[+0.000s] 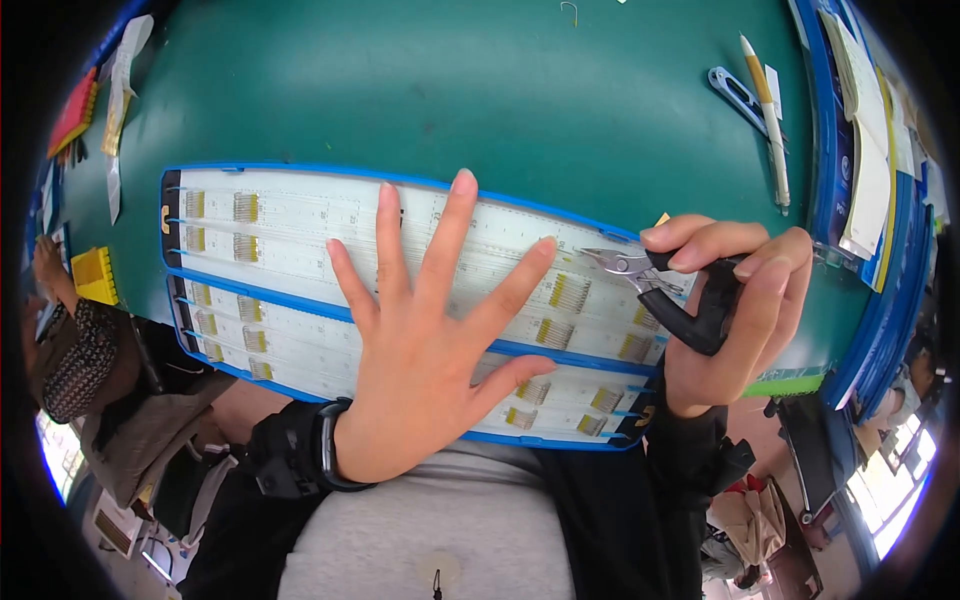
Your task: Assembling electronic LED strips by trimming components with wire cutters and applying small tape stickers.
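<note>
Along the near edge of the table lies a long blue-edged rig case (345,312), unfolded into two white panels. Fine lines run along the panels, with several small bundles of hooks (570,294) set in yellowish holders. My left hand (420,340) is spread flat over the middle of the case, its fingers apart and holding nothing. In my right hand (775,290) are small black-handled nippers (690,318), gripped over the case's right end. Their metal jaws point left, close to my left index fingertip. The tiny stuff by the jaws is too small to make out.
A green mat (480,90) covers the table. At the far right lie a pen (767,110) and a bluish looped tool (735,95); a small hook (570,12) is at the far edge. Blue-edged trays with papers (862,140) line the right. Another person's patterned sleeve (85,365) shows at left.
</note>
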`<state>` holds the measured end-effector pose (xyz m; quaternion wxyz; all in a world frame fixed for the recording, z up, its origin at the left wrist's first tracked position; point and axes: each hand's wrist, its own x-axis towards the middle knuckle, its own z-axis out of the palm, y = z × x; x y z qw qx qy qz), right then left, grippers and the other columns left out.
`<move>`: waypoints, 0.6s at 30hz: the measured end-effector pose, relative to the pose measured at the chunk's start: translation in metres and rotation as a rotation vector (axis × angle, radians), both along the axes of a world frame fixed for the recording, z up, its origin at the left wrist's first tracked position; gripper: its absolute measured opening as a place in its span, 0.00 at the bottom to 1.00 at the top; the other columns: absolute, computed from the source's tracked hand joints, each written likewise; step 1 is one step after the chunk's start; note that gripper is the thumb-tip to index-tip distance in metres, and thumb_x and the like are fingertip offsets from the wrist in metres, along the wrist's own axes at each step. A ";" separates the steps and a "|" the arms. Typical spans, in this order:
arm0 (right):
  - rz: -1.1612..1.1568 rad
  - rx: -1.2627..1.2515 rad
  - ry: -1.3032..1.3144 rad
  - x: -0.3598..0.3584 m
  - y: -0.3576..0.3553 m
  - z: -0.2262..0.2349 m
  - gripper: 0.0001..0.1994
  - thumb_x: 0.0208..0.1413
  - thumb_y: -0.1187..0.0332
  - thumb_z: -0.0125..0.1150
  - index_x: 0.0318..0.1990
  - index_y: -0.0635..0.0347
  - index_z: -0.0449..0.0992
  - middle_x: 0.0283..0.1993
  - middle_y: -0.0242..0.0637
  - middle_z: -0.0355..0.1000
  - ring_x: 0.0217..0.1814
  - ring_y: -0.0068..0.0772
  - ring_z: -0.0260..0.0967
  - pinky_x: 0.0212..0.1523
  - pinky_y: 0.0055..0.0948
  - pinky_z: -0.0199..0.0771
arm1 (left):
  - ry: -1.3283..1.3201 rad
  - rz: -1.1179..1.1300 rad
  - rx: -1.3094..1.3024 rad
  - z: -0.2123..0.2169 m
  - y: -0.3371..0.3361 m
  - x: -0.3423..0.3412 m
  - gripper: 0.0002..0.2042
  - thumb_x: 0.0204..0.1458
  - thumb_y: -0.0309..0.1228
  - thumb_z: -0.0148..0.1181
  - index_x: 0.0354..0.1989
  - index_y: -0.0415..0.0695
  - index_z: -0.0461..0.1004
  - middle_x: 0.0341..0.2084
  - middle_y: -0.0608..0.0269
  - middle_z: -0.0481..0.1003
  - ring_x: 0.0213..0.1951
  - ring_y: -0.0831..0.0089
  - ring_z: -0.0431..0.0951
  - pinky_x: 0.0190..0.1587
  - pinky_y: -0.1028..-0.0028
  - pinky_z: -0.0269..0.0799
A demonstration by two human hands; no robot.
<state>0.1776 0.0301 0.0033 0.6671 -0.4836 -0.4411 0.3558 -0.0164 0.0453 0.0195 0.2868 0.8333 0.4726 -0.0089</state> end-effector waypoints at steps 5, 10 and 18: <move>-0.044 0.035 0.008 0.008 -0.004 -0.005 0.11 0.67 0.66 0.38 0.34 0.64 0.55 0.26 0.51 0.69 0.27 0.42 0.72 0.32 0.34 0.74 | 0.018 -0.002 0.006 -0.001 0.000 0.002 0.36 0.38 0.49 0.69 0.62 0.66 0.67 0.70 0.47 0.41 0.69 0.33 0.35 0.57 0.25 0.30; -0.023 0.109 0.085 0.002 0.001 -0.010 0.10 0.67 0.66 0.37 0.36 0.65 0.56 0.27 0.54 0.69 0.27 0.44 0.72 0.32 0.36 0.75 | 0.033 -0.003 0.013 -0.001 -0.001 0.002 0.36 0.39 0.50 0.68 0.62 0.66 0.67 0.70 0.46 0.41 0.69 0.33 0.35 0.56 0.25 0.30; 0.031 0.085 0.064 0.000 0.000 -0.009 0.10 0.67 0.66 0.38 0.36 0.64 0.56 0.27 0.53 0.69 0.28 0.45 0.72 0.32 0.38 0.74 | 0.020 -0.005 0.009 -0.001 0.000 0.001 0.35 0.40 0.51 0.67 0.62 0.65 0.66 0.70 0.47 0.42 0.69 0.33 0.35 0.56 0.25 0.30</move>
